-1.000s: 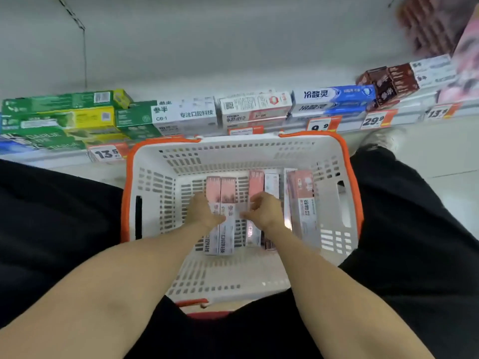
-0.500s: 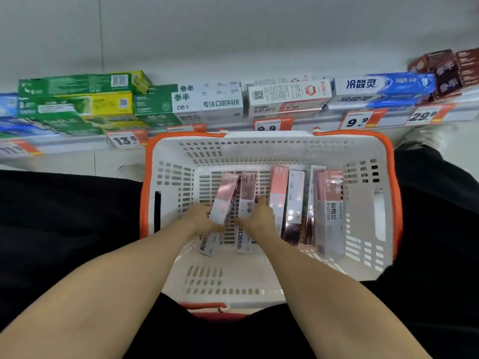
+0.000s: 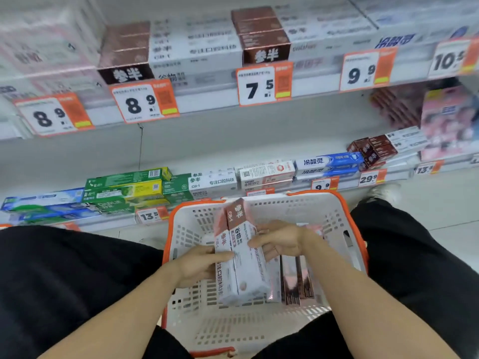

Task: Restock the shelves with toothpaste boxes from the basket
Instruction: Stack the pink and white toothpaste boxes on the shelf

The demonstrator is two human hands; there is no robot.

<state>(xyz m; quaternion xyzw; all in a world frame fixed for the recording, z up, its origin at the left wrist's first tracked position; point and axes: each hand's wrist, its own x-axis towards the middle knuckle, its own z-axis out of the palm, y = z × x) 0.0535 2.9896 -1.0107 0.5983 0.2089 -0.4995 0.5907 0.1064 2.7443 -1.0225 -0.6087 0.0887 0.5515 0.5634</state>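
White perforated plastic basket, orange rim point(image 3: 360, 244). Left hand point(image 3: 197, 265), at 9 o'clock, and right hand point(image 3: 278, 239), at 3 o'clock, fingers curled, grip white-and-brown toothpaste boxes point(image 3: 242, 260).

pale tiled floor point(image 3: 440, 203) at right; orange price tags point(image 3: 264, 84) along shelf edges.

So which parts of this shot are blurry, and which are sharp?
Head view: the upper shelf boxes are smeared by motion blur, the price tags less so; the held toothpaste boxes, both hands and the basket read sharp. Shelf lines bow from wide-angle distortion.
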